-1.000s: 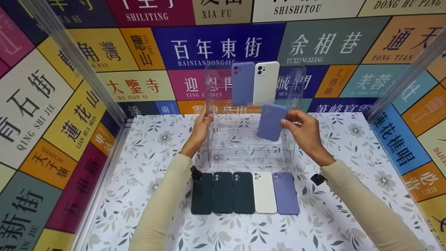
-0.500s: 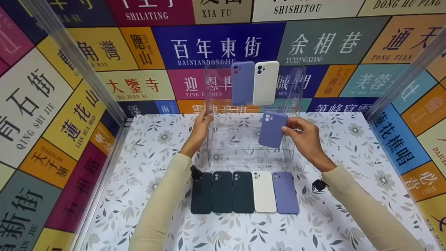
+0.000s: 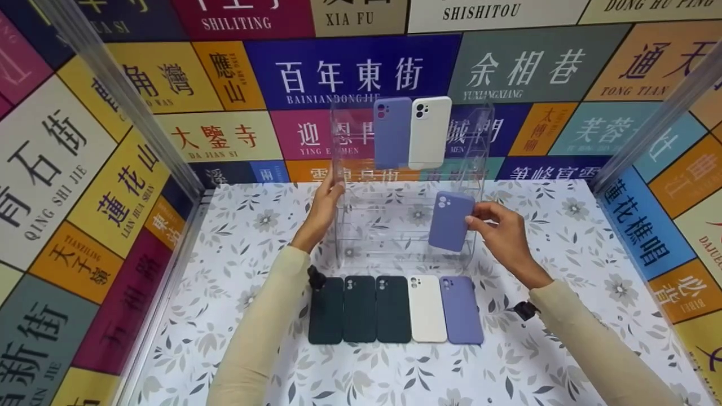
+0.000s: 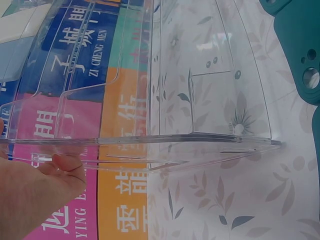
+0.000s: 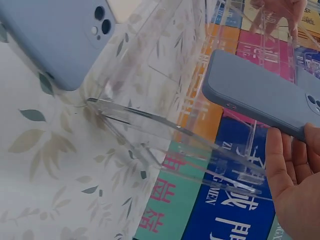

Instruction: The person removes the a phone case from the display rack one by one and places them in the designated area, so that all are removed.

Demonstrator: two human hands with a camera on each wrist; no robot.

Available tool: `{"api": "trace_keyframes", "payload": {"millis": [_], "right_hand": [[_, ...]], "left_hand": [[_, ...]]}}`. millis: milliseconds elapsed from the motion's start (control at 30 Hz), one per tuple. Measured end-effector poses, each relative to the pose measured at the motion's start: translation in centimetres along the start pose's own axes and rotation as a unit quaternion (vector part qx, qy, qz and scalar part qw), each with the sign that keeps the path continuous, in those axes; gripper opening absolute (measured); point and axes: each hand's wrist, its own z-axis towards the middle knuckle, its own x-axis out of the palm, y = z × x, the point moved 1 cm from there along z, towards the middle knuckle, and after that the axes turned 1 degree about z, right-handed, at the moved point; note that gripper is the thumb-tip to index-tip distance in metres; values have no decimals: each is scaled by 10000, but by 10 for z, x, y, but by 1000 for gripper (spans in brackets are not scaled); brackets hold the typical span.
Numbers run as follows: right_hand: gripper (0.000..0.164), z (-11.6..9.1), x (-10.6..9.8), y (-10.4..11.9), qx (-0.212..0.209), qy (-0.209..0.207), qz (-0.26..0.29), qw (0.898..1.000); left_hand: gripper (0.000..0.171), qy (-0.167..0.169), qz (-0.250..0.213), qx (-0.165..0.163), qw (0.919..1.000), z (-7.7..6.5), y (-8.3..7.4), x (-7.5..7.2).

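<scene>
My right hand (image 3: 503, 234) pinches the long edge of a purple phone case (image 3: 451, 221) between thumb and fingers. The case hangs tilted in front of the lower right part of a clear acrylic display stand (image 3: 366, 254), camera holes at its top. In the right wrist view, this held case (image 5: 255, 90) looks blue-grey. My left hand (image 3: 322, 211) grips the stand's left side panel, its fingers partly hidden. A purple phone case (image 3: 392, 132) and a white phone case (image 3: 430, 132) stand side by side on the stand's upper tier.
In front of the stand lies a row of phone cases: several dark green ones (image 3: 360, 310), a white one (image 3: 427, 310) and a purple one (image 3: 462, 310). Flowered white cloth (image 3: 564, 338) covers the table. Sign-printed walls (image 3: 361, 73) enclose the back and sides.
My right hand has brought the purple case downward and a little to the right, in front of the lower tiers. My left hand has stayed at the stand's side.
</scene>
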Motion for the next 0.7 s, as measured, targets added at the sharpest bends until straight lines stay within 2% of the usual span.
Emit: {"api": "trace_keyframes", "payload": {"millis": [167,400,700], "right_hand": [[18,-7,-4,-8,74,-91,-105,9999],[16,-14,-8,-12,139,-125,50,9998],[17,-27,-15,-21,156,-56,-155,9997]], "left_hand": [[72,0,2,12,10000,1,0,-1],[73,-20,-36,3,10000,0,0,-1],[71,10,10,35,10000,0,0,0]]}}
